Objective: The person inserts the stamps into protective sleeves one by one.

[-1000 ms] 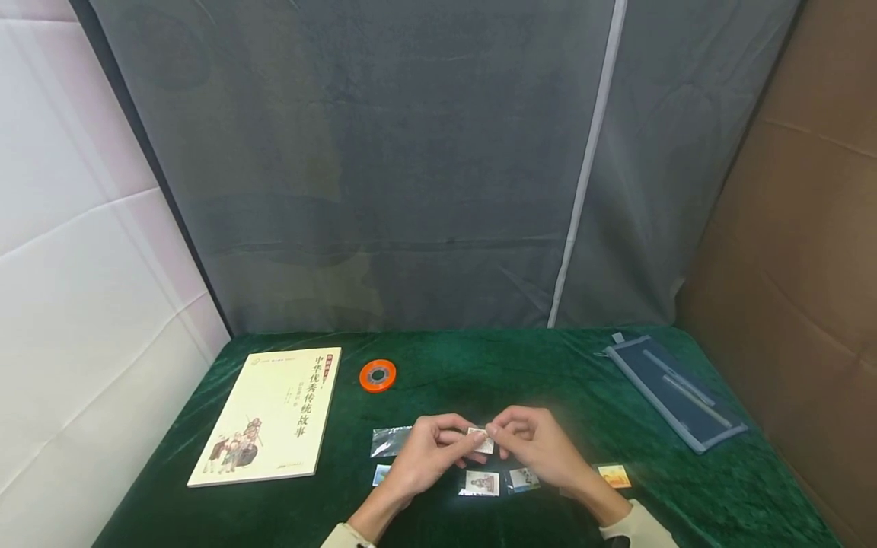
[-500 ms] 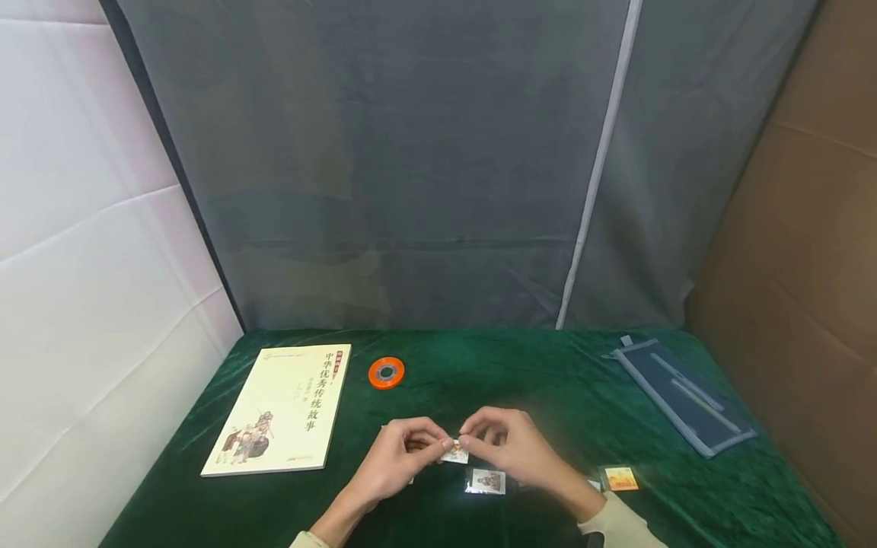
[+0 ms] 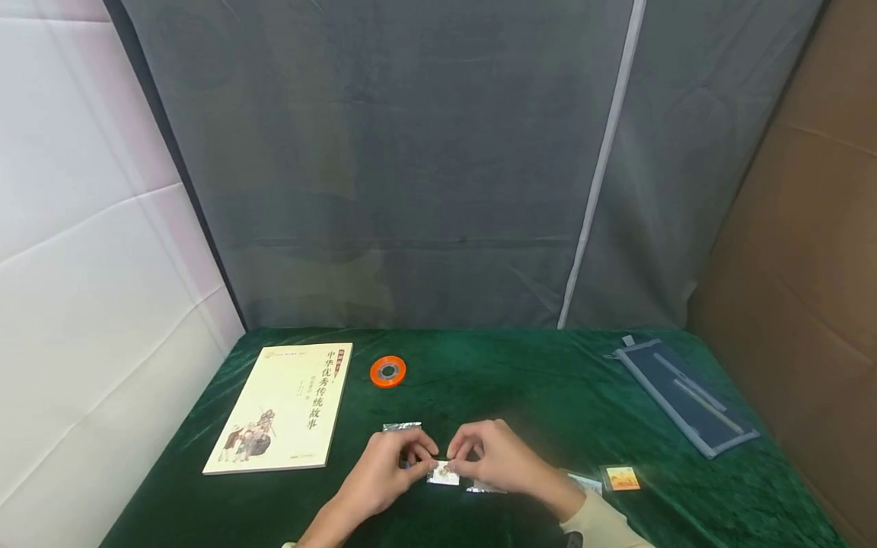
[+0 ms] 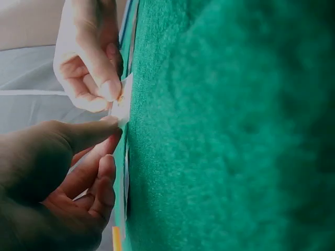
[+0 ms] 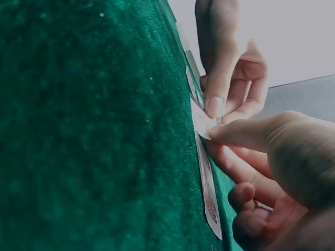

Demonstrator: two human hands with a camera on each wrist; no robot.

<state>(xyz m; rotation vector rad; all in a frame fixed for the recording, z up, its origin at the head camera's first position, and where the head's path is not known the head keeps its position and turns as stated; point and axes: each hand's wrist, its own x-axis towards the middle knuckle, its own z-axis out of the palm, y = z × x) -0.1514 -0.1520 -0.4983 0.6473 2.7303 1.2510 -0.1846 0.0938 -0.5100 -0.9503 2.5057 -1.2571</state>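
Between both hands is a small white-bordered postage stamp point(image 3: 443, 474) with a coloured picture. My left hand point(image 3: 387, 468) pinches its left edge between thumb and finger, and my right hand point(image 3: 493, 457) pinches the right edge. In the left wrist view the stamp point(image 4: 124, 104) stands tilted, close over the green cloth. Below my right hand, a second stamp in a clear sleeve point(image 5: 208, 188) lies flat on the cloth. A clear plastic sleeve point(image 3: 402, 426) shows just beyond my left hand, which partly hides it.
An orange-yellow stamp point(image 3: 623, 478) lies right of my right forearm, beside another partly covered stamp point(image 3: 585, 483). On the left lies a cream book point(image 3: 281, 403), with an orange ring-shaped reel point(image 3: 387, 371) near it. A blue zip pouch point(image 3: 688, 396) is at far right.
Both hands have moved left and nearer the body with the stamp between them, lowering it towards the cloth. The head view has shifted slightly. The right hand now covers much of the sleeved stamp.
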